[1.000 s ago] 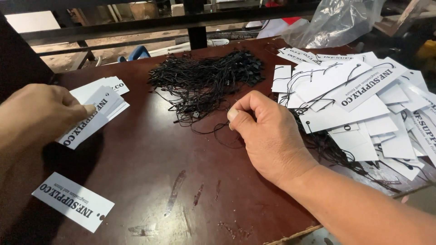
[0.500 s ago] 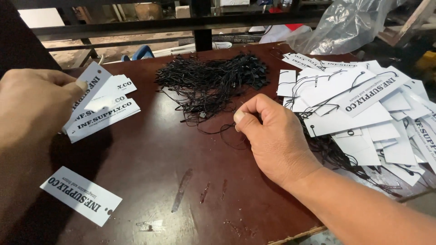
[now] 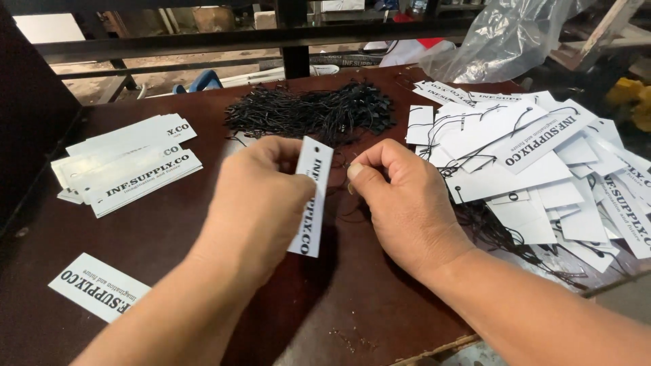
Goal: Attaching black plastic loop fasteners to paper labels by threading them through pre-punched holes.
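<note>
Dark brown worktable [image 3: 169,224], seen from over the person's shoulders.

Left hand [image 3: 261,196]: closed on a white paper tag [image 3: 310,196], thumb and fingers pinching its left long edge. The tag is held off the table, long axis running roughly 12 to 6 o'clock, slightly tilted, punched hole at the 12 o'clock end. The printed face turns toward the right hand.

Right hand [image 3: 400,203]: at 3 o'clock of the tag, just beside it, not clearly touching. Thumb and forefinger are pressed together near the tag's upper end, level with the hole. A thin black string [image 3: 352,203] seems to trail down from the pinch; too fine to be sure it is gripped. The other fingers are curled in.

Key relation: the hole sits at about 10 o'clock from the right fingertips, very near. The right hand is nearer the hole; the left only steadies the card.

Around them:
- heap of black strings [image 3: 319,112] at 12 o'clock, well back on the table
- spread pile of strung tags [image 3: 536,156] at 2 to 3 o'clock, overlapping loosely
- neat stack of unstrung tags [image 3: 125,163] at 10 o'clock
- single tag [image 3: 98,286] lying flat at 8 o'clock
- clear plastic bag [image 3: 508,37] at the far right edge
</note>
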